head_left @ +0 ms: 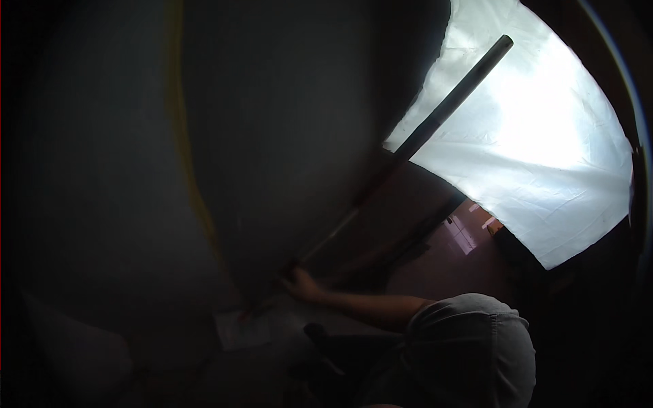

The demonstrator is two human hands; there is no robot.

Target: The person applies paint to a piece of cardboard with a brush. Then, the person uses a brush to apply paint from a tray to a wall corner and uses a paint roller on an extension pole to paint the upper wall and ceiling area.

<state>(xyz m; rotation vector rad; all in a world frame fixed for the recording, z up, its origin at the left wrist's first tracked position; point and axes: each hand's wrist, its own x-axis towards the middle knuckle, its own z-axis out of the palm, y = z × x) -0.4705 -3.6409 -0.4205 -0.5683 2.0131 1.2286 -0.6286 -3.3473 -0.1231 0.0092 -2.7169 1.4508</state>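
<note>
Below a bright white sheet (544, 136), the right hand (298, 282) (dimly lit) had fingers curled around a dark pole (465, 84).

I record a gap between the long pole (454, 103) and the right forearm (371, 309), opening toward the pinkish floor (445, 262), with a dark diagonal shape (432, 224) across part of it. The pole, slanting up from the right hand (303, 284) across the bright white sheet (537, 129), obstructs upper-right passage. Leftward, I find a broad grey surface (272, 102); its depth is indeterminable.
</note>
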